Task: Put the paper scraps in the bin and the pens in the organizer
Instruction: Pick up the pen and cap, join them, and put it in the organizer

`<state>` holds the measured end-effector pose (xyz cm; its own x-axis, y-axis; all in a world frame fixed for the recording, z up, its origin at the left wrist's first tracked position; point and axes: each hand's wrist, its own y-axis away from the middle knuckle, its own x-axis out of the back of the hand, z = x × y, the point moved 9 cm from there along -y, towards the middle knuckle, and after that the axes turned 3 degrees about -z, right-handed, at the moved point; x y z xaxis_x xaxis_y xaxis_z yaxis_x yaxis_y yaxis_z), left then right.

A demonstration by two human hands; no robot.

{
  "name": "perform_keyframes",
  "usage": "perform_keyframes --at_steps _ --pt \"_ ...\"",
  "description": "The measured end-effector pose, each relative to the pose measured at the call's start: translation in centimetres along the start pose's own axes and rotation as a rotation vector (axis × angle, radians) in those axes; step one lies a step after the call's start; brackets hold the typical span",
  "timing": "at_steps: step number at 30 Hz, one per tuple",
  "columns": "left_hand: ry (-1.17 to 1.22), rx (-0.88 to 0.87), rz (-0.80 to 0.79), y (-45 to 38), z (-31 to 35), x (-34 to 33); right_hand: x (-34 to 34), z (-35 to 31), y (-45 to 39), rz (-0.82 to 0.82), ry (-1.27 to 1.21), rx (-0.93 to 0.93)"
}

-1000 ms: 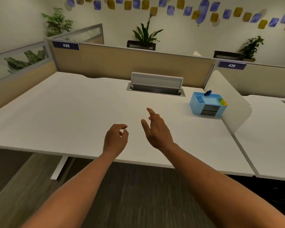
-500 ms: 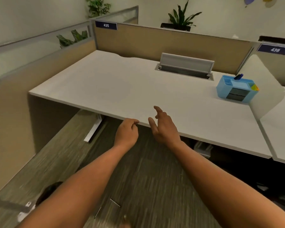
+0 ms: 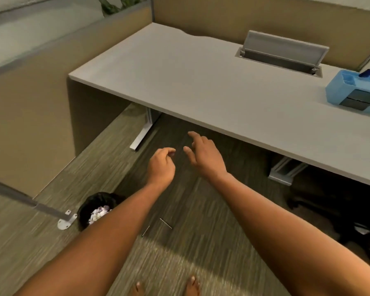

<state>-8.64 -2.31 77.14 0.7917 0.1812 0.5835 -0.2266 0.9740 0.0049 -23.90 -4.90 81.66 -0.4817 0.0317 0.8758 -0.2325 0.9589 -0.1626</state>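
A black bin (image 3: 90, 205) stands on the carpet at lower left, partly behind my left forearm, with white and lilac paper scraps (image 3: 98, 214) inside. A blue organizer (image 3: 354, 90) sits at the right end of the white desk (image 3: 212, 90), with a dark blue pen (image 3: 367, 72) sticking up from it. Two thin dark pens (image 3: 166, 223) (image 3: 145, 231) lie on the floor between my forearms. My left hand (image 3: 161, 165) hangs over the floor with fingers curled, nothing visible in it. My right hand (image 3: 205, 155) is beside it, fingers spread and empty.
A grey cable flap (image 3: 284, 48) stands raised at the back of the desk. Tan partition panels (image 3: 30, 107) enclose the left and back. Metal desk legs (image 3: 144, 130) (image 3: 285, 171) reach the carpet. A dark chair base (image 3: 329, 208) sits under the desk at right. My bare feet show at the bottom edge.
My view has tilted down and to the left, from the desk top to the floor. Both hands have come off the desk edge and now hang over the carpet. The bin and floor pens have appeared.
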Motion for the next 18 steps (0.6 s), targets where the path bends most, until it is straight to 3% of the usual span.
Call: perform_keyframes --at_steps 9,18 --pt "-0.053 0.151 -0.012 -2.6 -13.7 -0.8 -13.2 -0.5 -1.7 -0.054 0.081 -0.04" --pt "-0.17 0.234 -0.086 -2.7 -31.6 -7.0 -30.1 6.1 0.6 -0.153 0.091 -0.16"
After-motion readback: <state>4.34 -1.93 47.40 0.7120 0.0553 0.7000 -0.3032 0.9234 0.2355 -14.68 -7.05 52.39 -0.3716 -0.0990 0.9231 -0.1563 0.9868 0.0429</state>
